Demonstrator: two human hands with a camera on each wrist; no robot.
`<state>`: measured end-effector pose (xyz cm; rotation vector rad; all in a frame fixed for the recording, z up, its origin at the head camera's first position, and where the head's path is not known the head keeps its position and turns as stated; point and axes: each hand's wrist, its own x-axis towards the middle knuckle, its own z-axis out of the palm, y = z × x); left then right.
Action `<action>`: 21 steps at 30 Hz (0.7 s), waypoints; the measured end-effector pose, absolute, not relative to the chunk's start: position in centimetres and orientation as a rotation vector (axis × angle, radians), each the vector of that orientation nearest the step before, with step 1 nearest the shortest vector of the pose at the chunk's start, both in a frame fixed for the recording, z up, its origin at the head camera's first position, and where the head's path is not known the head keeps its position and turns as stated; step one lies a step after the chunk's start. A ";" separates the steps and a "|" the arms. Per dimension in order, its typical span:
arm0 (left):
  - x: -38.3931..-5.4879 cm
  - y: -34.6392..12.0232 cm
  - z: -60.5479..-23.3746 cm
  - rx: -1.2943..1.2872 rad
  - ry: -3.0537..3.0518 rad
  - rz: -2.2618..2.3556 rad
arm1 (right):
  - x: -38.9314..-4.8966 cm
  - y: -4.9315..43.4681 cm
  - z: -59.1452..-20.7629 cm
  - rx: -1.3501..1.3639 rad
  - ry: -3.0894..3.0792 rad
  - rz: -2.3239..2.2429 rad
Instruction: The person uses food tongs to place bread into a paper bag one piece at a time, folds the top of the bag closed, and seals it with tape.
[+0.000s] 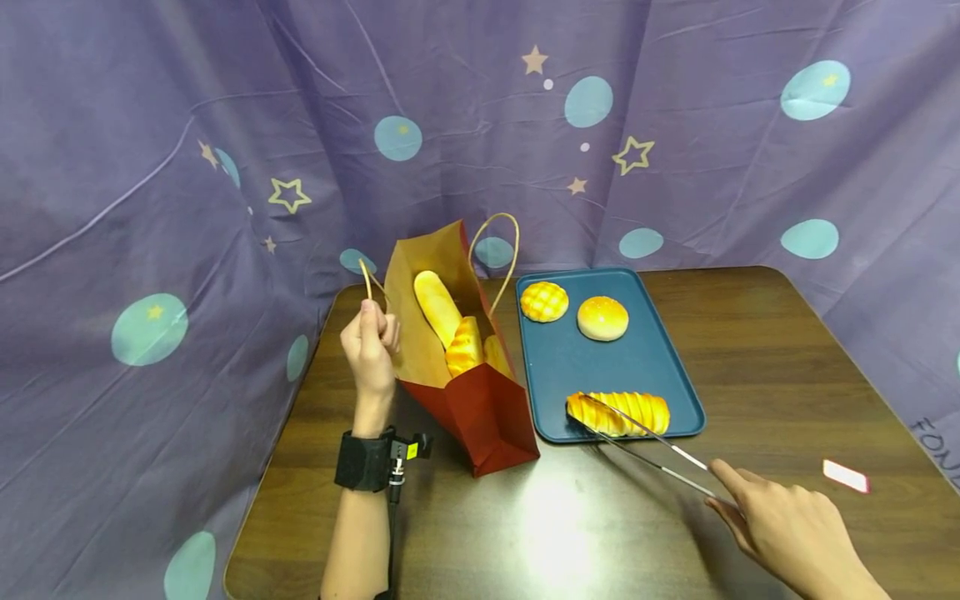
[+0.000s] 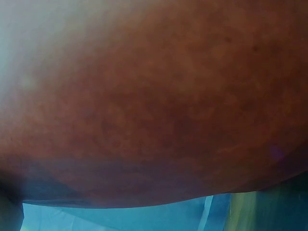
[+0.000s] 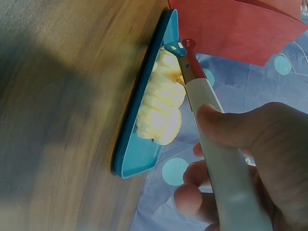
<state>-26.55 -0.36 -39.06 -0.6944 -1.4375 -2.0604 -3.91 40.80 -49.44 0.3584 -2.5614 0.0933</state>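
Observation:
My left hand (image 1: 371, 350) grips one twisted handle (image 1: 366, 279) of a red paper bag (image 1: 468, 417), whose mouth gapes toward me. Inside the bag lie a long bread roll (image 1: 437, 307), a ridged bread (image 1: 465, 348) and part of another piece. My right hand (image 1: 787, 525) holds metal tongs (image 1: 675, 462) by their pale grips. The tong tips lie at the left end of a ridged, spiral-looking bread (image 1: 630, 412) on the front of a blue tray (image 1: 607, 375). In the right wrist view the thumb presses the tongs' white handle (image 3: 226, 159). The left wrist view is mostly blocked by blurred skin.
A criss-cross bun (image 1: 544, 302) and a round glossy bun (image 1: 603, 318) sit at the tray's back. A small white and pink card (image 1: 846, 476) lies at the right on the wooden table (image 1: 750, 358). A purple patterned curtain (image 1: 480, 83) hangs behind the table.

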 end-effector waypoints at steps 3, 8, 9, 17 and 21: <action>-26.6 -0.4 -39.1 -0.688 -1.436 -2.056 | -3.8 41.1 -49.7 0.337 -2.613 0.129; -26.6 -0.4 -39.0 -0.683 -1.440 -2.044 | -3.7 41.5 -49.8 0.245 -2.722 0.226; -26.6 -0.4 -39.0 -0.686 -1.439 -2.041 | -3.7 41.5 -49.7 0.217 -2.738 0.253; -27.0 -0.2 -38.9 -0.701 -1.467 -2.026 | -4.1 41.2 -48.8 0.064 -2.717 0.620; -26.9 -0.1 -38.9 -0.699 -1.494 -2.019 | -4.6 41.0 -47.8 0.074 -2.639 0.826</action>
